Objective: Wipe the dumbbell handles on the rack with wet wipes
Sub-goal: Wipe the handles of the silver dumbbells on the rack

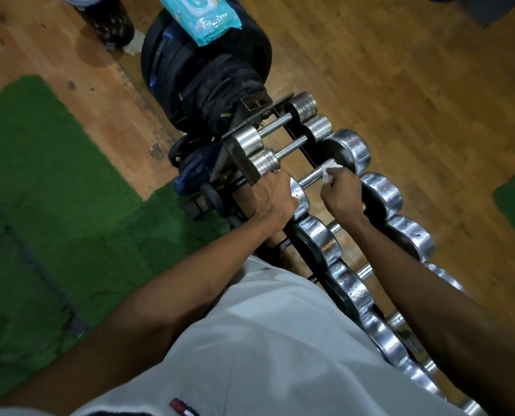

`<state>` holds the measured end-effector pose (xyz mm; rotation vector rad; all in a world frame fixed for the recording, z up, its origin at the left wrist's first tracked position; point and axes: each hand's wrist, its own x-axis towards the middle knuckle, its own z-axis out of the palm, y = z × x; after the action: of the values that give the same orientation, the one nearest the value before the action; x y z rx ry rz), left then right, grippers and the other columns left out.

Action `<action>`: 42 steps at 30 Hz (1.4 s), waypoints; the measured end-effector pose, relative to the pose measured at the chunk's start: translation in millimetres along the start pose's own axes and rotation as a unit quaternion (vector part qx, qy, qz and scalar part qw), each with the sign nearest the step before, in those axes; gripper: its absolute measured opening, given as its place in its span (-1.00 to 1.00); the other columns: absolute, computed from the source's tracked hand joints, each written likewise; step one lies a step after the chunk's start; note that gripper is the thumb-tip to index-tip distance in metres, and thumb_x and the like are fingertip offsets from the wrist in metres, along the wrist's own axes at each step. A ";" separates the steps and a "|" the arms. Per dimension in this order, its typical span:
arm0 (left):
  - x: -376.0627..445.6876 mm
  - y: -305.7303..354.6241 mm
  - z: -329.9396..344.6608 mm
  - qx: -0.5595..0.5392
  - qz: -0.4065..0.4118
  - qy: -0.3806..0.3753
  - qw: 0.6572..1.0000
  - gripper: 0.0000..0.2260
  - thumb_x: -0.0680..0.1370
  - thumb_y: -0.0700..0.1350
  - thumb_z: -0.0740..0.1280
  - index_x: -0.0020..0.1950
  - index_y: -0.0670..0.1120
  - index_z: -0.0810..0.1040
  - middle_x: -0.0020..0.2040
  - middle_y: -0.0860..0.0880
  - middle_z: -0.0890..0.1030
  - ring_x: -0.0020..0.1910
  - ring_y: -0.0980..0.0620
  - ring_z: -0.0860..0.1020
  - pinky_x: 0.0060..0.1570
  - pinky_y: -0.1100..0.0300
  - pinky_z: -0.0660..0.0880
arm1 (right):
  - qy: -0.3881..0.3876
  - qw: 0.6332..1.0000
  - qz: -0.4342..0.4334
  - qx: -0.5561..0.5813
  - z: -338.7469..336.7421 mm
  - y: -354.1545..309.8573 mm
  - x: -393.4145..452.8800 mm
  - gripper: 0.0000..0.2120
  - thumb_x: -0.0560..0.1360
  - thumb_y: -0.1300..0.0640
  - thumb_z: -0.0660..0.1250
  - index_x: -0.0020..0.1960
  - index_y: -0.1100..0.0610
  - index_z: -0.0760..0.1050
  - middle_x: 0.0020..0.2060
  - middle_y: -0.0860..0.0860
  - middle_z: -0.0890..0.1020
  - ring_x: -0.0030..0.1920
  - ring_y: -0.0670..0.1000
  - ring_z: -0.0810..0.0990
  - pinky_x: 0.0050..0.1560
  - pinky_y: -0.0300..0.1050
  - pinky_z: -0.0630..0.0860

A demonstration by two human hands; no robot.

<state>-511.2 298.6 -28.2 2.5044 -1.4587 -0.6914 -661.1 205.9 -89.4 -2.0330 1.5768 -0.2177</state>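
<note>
The right hand [340, 190] grips a white wipe [329, 172] wrapped around the handle [310, 177] of a dumbbell near the rack's [250, 163] far end. The left hand [272, 195] clenches that dumbbell's near chrome head [298, 197], steadying it. Many handles closer in look yet to be wiped, though I can't tell which are done.

Dim indoor light, warm cast on wooden floor [400, 70]. Bright glare on chrome dumbbell ends [355, 151] just beyond right hand [341, 193]; forearms below both hands dark, underexposed. Wide-angle bend toward frame edges. Slight softness near corners; area around hands reasonably sharp.
</note>
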 end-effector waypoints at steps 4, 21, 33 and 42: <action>-0.5 -1.0 3.7 -0.008 -0.001 0.004 1.000 -0.69 0.40 0.03 0.59 -0.20 -0.04 0.48 -0.20 -0.04 0.64 -0.22 0.00 0.63 -0.47 0.21 0.33 | -0.043 0.974 0.147 0.170 8.3 1.1 -15.5 -0.72 0.41 0.14 0.46 0.09 0.17 0.72 -0.07 0.04 0.74 0.00 0.00 0.67 0.12 -0.05 0.60; -20.7 -13.8 2.4 -0.133 -0.015 0.040 0.990 -0.84 0.45 -0.09 0.48 0.02 -0.05 0.66 -0.02 0.00 0.68 -0.10 0.00 0.64 -0.29 0.14 0.52 | -0.065 0.711 0.282 0.641 -9.3 -20.7 -44.1 -0.78 0.51 0.26 0.47 0.14 0.24 0.59 -0.25 0.09 0.69 -0.37 -0.04 0.65 -0.21 -0.13 0.62; -43.1 -0.8 2.9 -0.320 0.045 0.017 0.946 -0.72 0.52 0.02 0.46 0.14 -0.10 0.71 0.00 -0.02 0.73 0.06 -0.01 0.66 0.11 0.03 0.62 | -0.070 0.727 0.245 0.637 -18.2 -24.1 -82.3 -0.59 0.50 0.02 0.53 0.22 0.25 0.59 -0.14 0.12 0.70 -0.28 0.00 0.67 -0.09 -0.05 0.58; -55.3 -21.4 10.0 -0.329 0.057 -0.022 0.942 -0.88 0.50 -0.12 0.47 -0.21 -0.12 0.69 -0.25 -0.02 0.69 -0.21 0.01 0.66 -0.10 -0.01 0.62 | -0.031 0.730 0.249 0.635 -19.3 -44.5 -124.7 -0.73 0.55 0.08 0.49 0.11 0.25 0.60 -0.16 0.12 0.70 -0.25 0.06 0.67 -0.25 -0.09 0.62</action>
<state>-522.2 357.8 -27.6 1.8864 -1.1210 -1.0143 -669.3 323.1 -25.3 -0.5159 1.2316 -0.7497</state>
